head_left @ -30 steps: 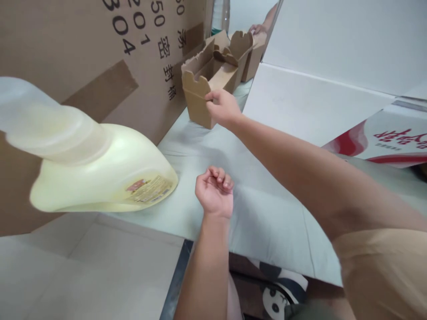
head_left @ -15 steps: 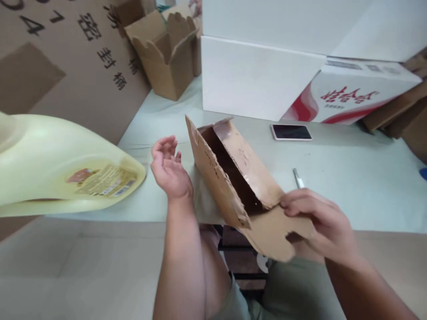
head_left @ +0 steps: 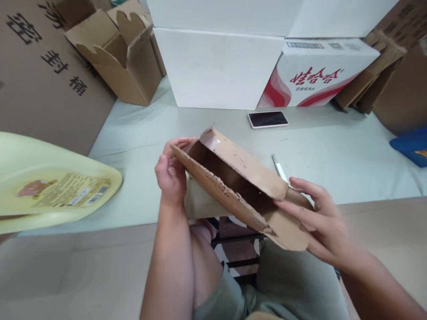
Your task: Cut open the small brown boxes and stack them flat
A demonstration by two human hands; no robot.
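A brown cardboard carton (head_left: 233,186), unfolded and lying on its side with its open mouth facing me, is held between both hands over the near edge of the table (head_left: 140,142). My left hand (head_left: 171,175) grips its far left end with curled fingers. My right hand (head_left: 315,218) supports its near right flap, fingers stretched along the cardboard and thumb on top.
A pale yellow plastic jug (head_left: 50,186) lies at the left. Open brown cartons (head_left: 116,53) stand at the back left beside a large printed cardboard box (head_left: 40,75). White boxes (head_left: 220,66), a red-and-white box (head_left: 313,75), a phone (head_left: 267,119) and a pen (head_left: 278,166) are behind.
My right hand pulled a carton from the far stack toward me. My left hand opened and then took hold of its other end. My view swung to the right.
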